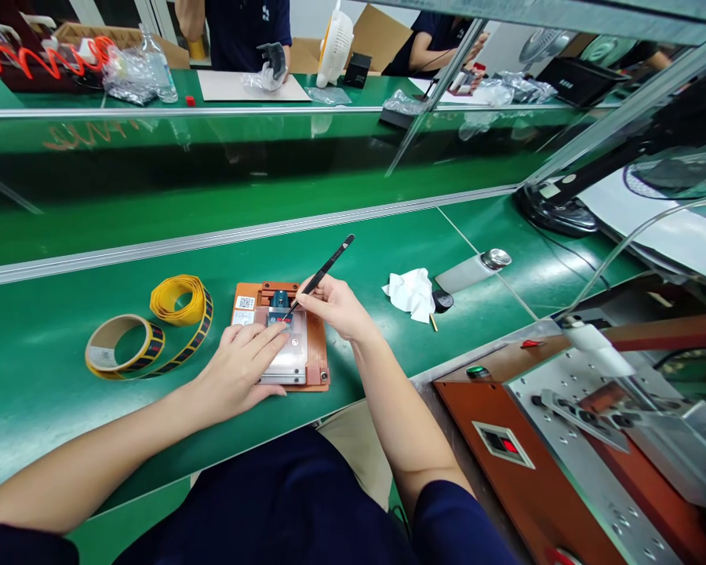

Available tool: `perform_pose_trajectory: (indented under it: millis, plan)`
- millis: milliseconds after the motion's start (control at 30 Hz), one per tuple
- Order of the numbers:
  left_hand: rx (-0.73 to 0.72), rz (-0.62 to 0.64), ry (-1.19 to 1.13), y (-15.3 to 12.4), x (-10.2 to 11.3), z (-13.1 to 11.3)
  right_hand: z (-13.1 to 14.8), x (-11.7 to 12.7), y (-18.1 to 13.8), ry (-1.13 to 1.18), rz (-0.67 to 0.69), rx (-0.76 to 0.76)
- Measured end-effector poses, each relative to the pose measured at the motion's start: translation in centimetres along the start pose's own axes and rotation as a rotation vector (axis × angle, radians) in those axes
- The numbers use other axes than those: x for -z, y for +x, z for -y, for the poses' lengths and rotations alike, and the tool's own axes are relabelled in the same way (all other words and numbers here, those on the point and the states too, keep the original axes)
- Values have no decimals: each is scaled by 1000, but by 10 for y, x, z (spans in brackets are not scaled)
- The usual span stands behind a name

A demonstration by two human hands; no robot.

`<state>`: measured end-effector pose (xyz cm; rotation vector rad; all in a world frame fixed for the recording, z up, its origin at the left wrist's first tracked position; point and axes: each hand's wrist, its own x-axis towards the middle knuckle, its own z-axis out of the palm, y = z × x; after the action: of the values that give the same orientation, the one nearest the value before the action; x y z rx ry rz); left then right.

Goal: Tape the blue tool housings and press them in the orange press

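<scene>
My right hand pinches a pair of black tweezers, their tips pointing down at a small dark part with a red mark. That part sits in an orange fixture with a clear plate across its middle. Flat on the left side of the fixture lies my left hand, fingers stretched out over the plate and close to the tweezer tips. A dark teal piece shows at the fixture's far end. Left of it, a roll of yellow label tape trails to a cardboard-cored roll.
On the right lie a crumpled white tissue and a bottle with a metal cap. An orange machine stands at the near right. A clear panel divides the green bench from a table where other people work.
</scene>
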<state>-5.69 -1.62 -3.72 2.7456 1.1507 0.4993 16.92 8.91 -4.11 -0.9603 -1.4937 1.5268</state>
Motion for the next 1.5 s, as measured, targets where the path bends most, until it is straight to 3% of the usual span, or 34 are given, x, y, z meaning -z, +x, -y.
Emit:
perform_pose_trajectory:
  millis: [133, 233, 300, 400, 467, 567, 633, 667, 733, 800, 933, 1033, 1133, 1333, 1500]
  plan:
    - [8, -29, -16, 5, -1, -4, 4, -1, 4, 7, 8, -27]
    - [7, -42, -16, 7, -1, -4, 10, 3, 4, 125, -201, 39]
    - [82, -71, -59, 10, -1, 2, 12, 10, -2, 140, -362, 103]
    - [311, -128, -172, 17, -2, 14, 5, 25, -19, -28, -481, 133]
    - [372, -173, -233, 18, -4, 18, -6, 34, -34, -271, -527, 97]
    - [192, -408, -181, 7, -6, 9, -30, 45, -54, -715, -517, 44]
    - [-31, -613, -124, -10, -8, -5, -47, 51, -64, -937, -472, 77]
    - [-150, -653, -113, -21, -9, -13, -55, 54, -68, -1014, -451, 103]
    - [-365, -590, -97, -41, -12, -27, -68, 60, -73, -1122, -426, 126]
    - [-490, -396, -58, -57, -15, -35, -73, 64, -75, -1178, -431, 119]
    - [-479, -96, -44, -71, -25, -33, -55, 48, -71, -1149, -431, 212]
    - [-429, -79, -106, -75, -34, -30, -37, 19, -64, -1027, -128, 377]
    - [-410, -64, -128, -78, -39, -29, -33, -2, -58, -907, 122, 428]
    - [-425, -39, -217, -79, -41, -26, -47, 0, -39, -833, 150, 355]
    - [-403, -66, -239, -81, -45, -25, -45, 1, -31, -822, 189, 381]
